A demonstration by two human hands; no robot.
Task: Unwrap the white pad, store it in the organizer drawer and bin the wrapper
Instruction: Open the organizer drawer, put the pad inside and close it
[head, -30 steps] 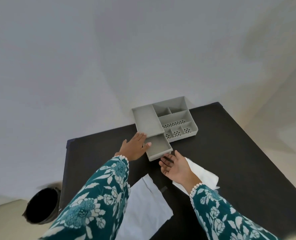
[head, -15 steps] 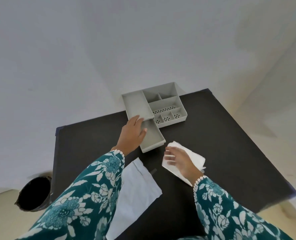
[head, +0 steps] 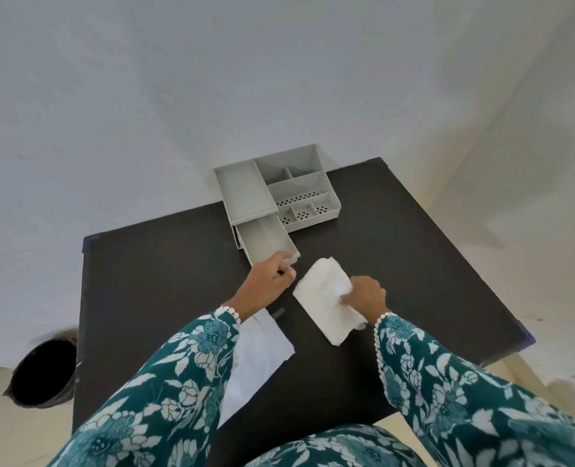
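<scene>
We've got a black table (head: 397, 264) with a grey organizer (head: 299, 187) at its far edge, its drawer (head: 265, 241) pulled out toward us and sitting open. Down on the floor at near left sits a dark bin (head: 41, 374). The wrapper (head: 259, 358) lies flat on the table under our left sleeve. The white pad (head: 323, 298) lies just right of the drawer front. Our left hand (head: 267, 286) has its fingers curled on the drawer's near edge, and our right hand (head: 363, 296) pinches the pad's right side.
</scene>
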